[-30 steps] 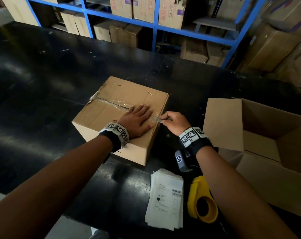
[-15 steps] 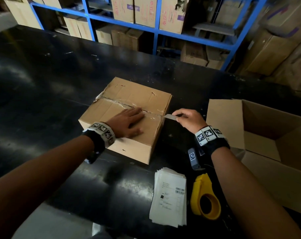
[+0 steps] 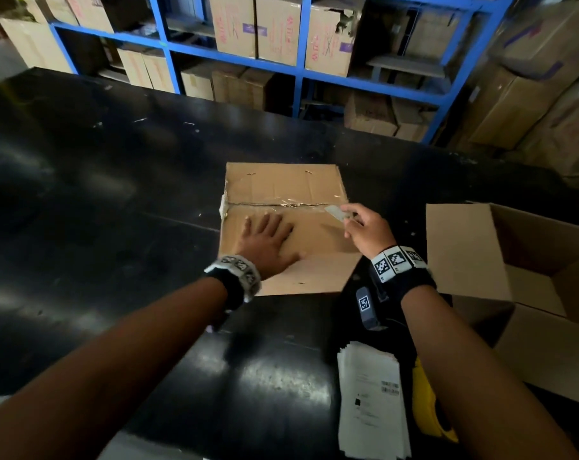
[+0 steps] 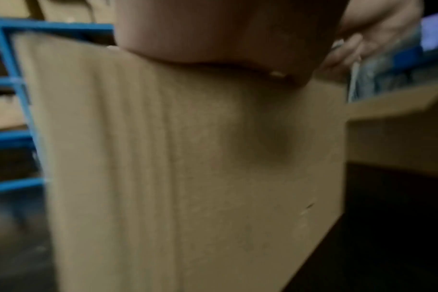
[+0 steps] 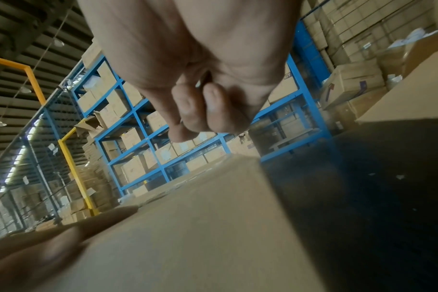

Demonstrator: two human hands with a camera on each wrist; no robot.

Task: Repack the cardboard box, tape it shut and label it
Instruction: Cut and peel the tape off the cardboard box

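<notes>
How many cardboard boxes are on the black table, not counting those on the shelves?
2. A closed box lies at the centre, under the left hand. An open box stands at the right edge, partly cut off by the frame, so more may be hidden there.

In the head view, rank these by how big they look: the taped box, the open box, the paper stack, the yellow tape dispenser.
1. Open box, though it runs off the frame and sits nearer the camera.
2. Taped box.
3. Paper stack.
4. Yellow tape dispenser, partly hidden behind the right forearm, so its rank is unsure.
</notes>
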